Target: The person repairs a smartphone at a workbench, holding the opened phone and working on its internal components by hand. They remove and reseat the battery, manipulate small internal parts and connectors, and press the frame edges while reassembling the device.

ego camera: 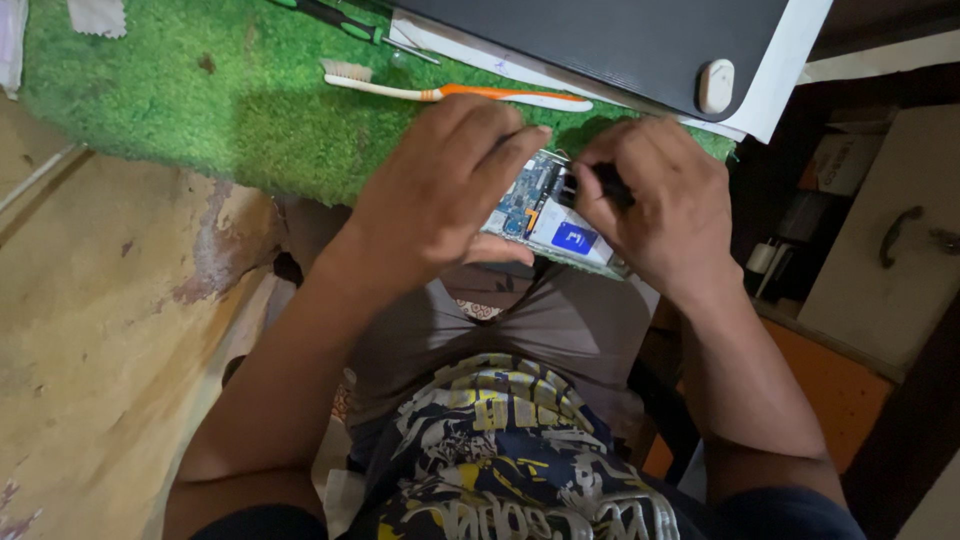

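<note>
Opened phone [548, 215] with bare circuit board, pinned between both hands at the near edge of the green mat [230, 110]. Left hand [440, 190] laid flat over its left half, fingers together and pressing down. Right hand [655, 205] clamped on a small dark tool [600, 183], tip at the board just beside the left fingertips; kind of tool too hidden to tell.

Probably best done with steady downward hold from the left hand, short light strokes from the right, tip kept off the small parts.

Beyond the left hand: orange-and-white toothbrush [450, 92], then a green-handled screwdriver [340, 18]. Beyond the right hand: dark flat panel [600, 40] on white sheet. No container with visible contents; pale cabinet [890, 240] right of the right hand, closed.
</note>
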